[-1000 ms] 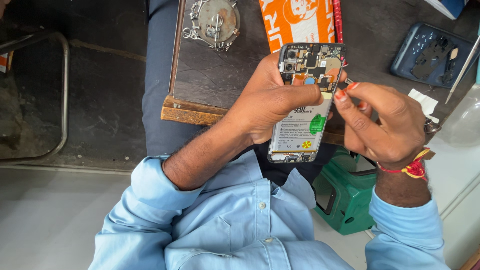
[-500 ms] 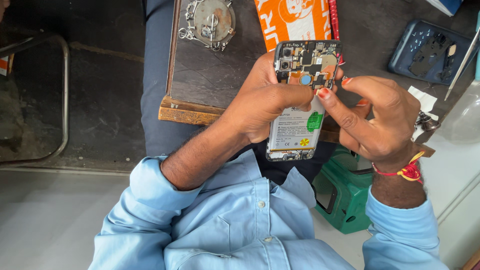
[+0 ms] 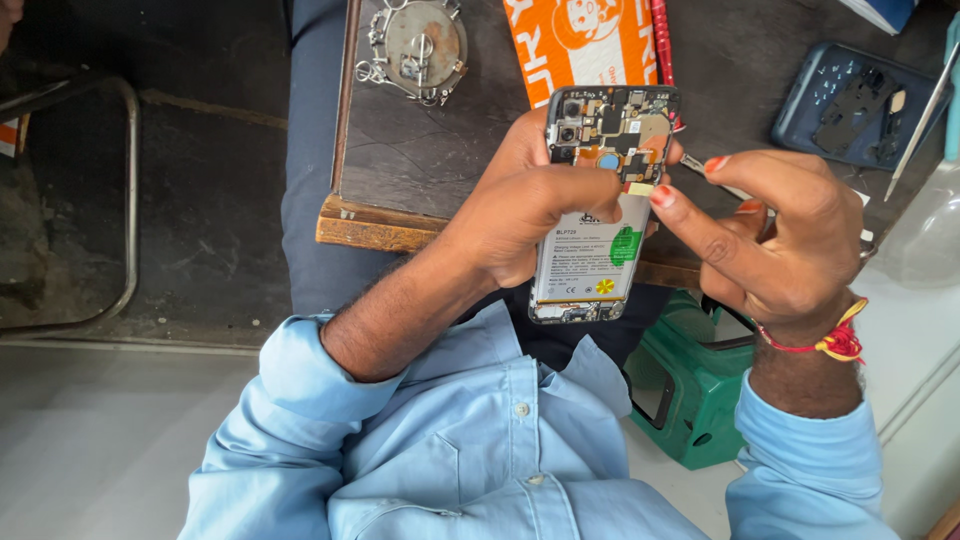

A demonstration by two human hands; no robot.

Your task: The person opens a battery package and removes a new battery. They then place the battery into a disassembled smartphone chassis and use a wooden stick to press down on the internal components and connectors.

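My left hand (image 3: 520,205) grips an opened smartphone (image 3: 600,200) with its back cover off. The circuit board, the camera modules and a white battery with a green sticker are exposed. My right hand (image 3: 775,235), with a red thread band at the wrist, holds a thin metal tool (image 3: 700,166) between thumb and fingers. Its index fingertip touches the phone's right edge just above the battery. Both hands hover over a dark slate work board (image 3: 420,150) with a wooden front edge.
A round metal part with a chain (image 3: 420,40) and an orange package (image 3: 585,40) lie at the back of the board. A blue tray with small parts (image 3: 860,105) sits at the right, a green stool (image 3: 690,390) below, and a metal chair frame (image 3: 125,200) at the left.
My right hand has let go its pinch at the phone's upper right corner and stretched its index finger onto the edge above the battery. The left hand still holds the phone.
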